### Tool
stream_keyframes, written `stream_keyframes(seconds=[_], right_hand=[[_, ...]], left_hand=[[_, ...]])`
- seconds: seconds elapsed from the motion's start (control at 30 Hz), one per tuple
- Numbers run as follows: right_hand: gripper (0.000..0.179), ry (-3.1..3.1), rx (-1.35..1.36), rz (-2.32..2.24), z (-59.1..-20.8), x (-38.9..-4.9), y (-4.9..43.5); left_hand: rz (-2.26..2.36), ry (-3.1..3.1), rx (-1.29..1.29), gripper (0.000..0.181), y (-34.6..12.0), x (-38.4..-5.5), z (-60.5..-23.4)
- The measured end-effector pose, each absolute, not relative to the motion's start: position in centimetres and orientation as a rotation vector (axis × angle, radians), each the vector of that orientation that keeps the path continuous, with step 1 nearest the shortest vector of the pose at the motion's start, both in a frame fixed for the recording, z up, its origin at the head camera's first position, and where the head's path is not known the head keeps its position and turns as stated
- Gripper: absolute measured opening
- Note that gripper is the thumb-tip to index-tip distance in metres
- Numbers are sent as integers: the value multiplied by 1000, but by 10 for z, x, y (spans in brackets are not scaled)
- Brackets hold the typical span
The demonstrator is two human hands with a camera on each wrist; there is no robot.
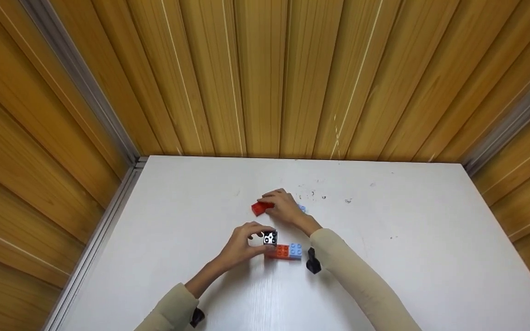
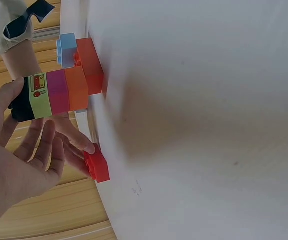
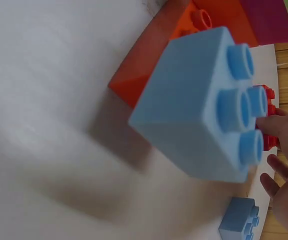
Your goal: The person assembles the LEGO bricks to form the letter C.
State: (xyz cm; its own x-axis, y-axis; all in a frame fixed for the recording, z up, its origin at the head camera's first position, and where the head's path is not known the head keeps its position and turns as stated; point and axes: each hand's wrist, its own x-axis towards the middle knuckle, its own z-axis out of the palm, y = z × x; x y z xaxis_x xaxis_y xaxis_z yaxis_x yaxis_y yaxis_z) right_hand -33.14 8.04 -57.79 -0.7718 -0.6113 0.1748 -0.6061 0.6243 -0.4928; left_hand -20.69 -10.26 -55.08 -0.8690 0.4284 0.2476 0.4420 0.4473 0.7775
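My left hand (image 1: 242, 243) pinches the black brick (image 1: 270, 237) on top of an upright stack. Below the black one, the left wrist view shows a lime brick (image 2: 40, 95) with a printed picture, a magenta brick (image 2: 58, 91) and an orange brick (image 2: 76, 89). A longer orange-red brick (image 2: 90, 65) forms the base, and a light blue brick (image 3: 184, 95) sits on its other end. Farther back on the table, my right hand (image 1: 285, 209) grips a red brick (image 2: 97, 164) between thumb and fingers, partly covering it.
A loose light blue brick (image 3: 238, 217) lies beside the right hand, mostly hidden by it in the head view. The white table (image 1: 177, 207) meets wood-patterned panels (image 1: 265, 78) at its back. A metal frame (image 1: 104, 225) runs along its left edge.
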Motion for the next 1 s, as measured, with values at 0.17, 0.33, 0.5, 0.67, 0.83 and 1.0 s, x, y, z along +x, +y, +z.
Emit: stream_keyframes(seconds=[0.17, 0.33, 0.5, 0.67, 0.83, 1.0], right_hand=[[35, 2839, -1060, -804, -573, -325, 87], [35, 2843, -1047, -776, -570, -320, 94], [35, 2871, -1068, -774, -567, -316, 104], [35, 2856, -1009, -885, -562, -311, 115], [37, 2847, -915, -1016, -551, -299, 130], [37, 2854, -950, -1120, -538, -286, 149]], left_hand=[[-1433, -2647, -815, 38, -103, -205, -552], [-1422, -2647, -812, 38, -103, -205, -552], [-1439, -2650, -808, 39, -101, -205, -550], [-1468, -2648, -815, 43, -103, -204, -551], [-1512, -2654, -788, 48, -106, -202, -551], [-1538, -2642, -782, 47, -106, -201, -551]])
